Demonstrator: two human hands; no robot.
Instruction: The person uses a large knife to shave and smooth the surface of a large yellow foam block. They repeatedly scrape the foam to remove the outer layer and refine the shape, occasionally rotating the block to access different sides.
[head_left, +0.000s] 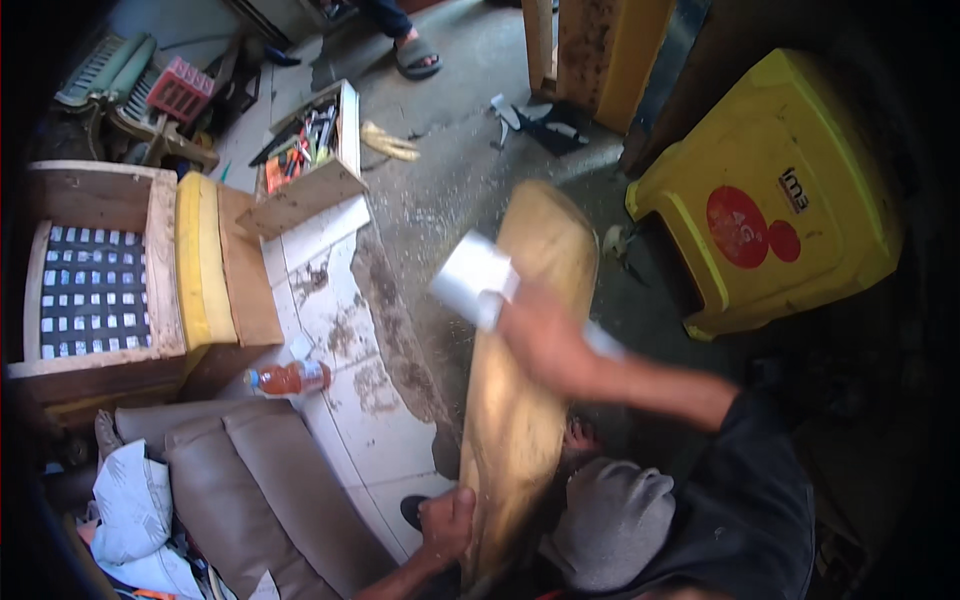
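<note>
A long yellowish panel (517, 420), rounded at its far end, extends away from the bottom of the view; its material is unclear. My right hand (544, 341), blurred, is closed around a flat white object (474, 279) over the panel's left edge. I cannot tell what the white object is, or whether it touches the panel. Lower down, my left hand (448, 521) grips the panel's left edge near its lower end, thumb uppermost. A rounded grey cloth-covered shape (615, 525) and a dark sleeve lie at the lower right.
A yellow plastic stool (787, 195) lies at the right. At the left are a wooden tool box (307, 196), a webbed wooden frame (165, 262), an orange drink bottle (292, 377) and brown cushions (255, 487). Gloves (388, 141) lie on the floor; another person's sandalled foot (418, 58) stands beyond.
</note>
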